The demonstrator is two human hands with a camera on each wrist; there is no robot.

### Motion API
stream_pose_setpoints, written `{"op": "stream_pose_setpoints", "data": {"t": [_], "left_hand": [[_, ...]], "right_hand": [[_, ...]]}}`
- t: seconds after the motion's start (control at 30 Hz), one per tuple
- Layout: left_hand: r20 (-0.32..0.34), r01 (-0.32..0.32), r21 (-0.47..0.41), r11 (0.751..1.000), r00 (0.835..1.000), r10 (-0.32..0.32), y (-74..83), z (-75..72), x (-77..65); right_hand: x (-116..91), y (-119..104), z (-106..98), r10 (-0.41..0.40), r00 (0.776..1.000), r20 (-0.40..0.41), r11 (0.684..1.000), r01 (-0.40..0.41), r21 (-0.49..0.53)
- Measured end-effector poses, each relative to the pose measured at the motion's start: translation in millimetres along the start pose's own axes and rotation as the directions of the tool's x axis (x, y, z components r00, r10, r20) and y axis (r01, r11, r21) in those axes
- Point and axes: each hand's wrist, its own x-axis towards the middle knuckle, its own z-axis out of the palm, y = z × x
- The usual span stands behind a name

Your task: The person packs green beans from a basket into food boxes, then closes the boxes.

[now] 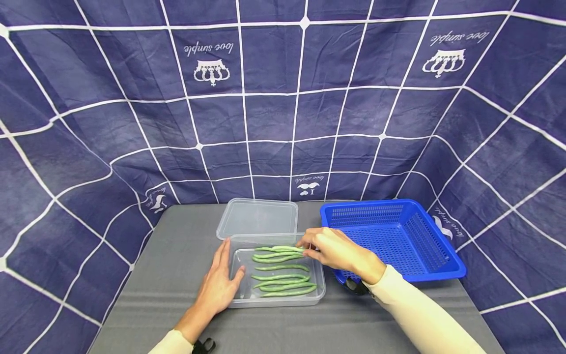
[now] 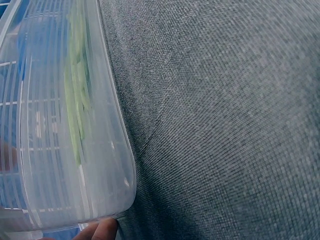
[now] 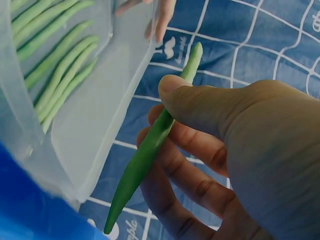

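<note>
A clear plastic container (image 1: 278, 303) holds several green beans (image 1: 283, 268) laid side by side in its middle and right part. At its left wall is my left hand (image 1: 216, 285), fingers extended and thumb near the rim. In the left wrist view only some fingertips (image 2: 104, 230) show at the container's corner. Over the container's far right side, my right hand (image 1: 333, 248) pinches one green bean (image 3: 142, 157) between thumb and fingers, as the right wrist view shows. That bean slants, both its ends free of the fingers.
Behind the container lies a clear flat lid (image 1: 261, 219). A blue perforated basket (image 1: 442, 273) stands to the right, close to my right forearm. Grey cloth (image 1: 172, 275) covers the table, and a blue gridded curtain (image 1: 269, 118) hangs around the back and sides.
</note>
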Motion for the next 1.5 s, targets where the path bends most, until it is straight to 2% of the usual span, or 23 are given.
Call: {"op": "stream_pose_setpoints", "data": {"t": [0.43, 0.6, 0.9, 1.23, 1.5], "left_hand": [[-0.021, -0.007, -0.004, 1.000, 1.000, 0.007, -0.1, 0.9, -0.3], [-0.016, -0.006, -0.006, 1.000, 1.000, 0.006, -0.6, 1.0, 0.1], [-0.014, -0.009, -0.015, 1.000, 1.000, 0.009, -1.5, 0.8, 0.9], [-0.010, -0.008, -0.018, 1.000, 1.000, 0.008, -1.5, 0.6, 1.1], [-0.008, -0.004, -0.018, 1.000, 1.000, 0.004, -1.7, 1.0, 0.5]], "right_hand": [[22, -17, 18, -0.049, 0.998, 0.040, 0.999, 0.049, -0.013], [27, -22, 24, -0.044, 0.997, 0.059, 0.999, 0.045, -0.016], [35, -26, 36, -0.076, 0.996, 0.055, 0.996, 0.079, -0.045], [38, -29, 43, -0.040, 0.995, 0.088, 0.998, 0.045, -0.046], [39, -31, 45, -0.042, 0.995, 0.091, 0.998, 0.047, -0.044]]}}
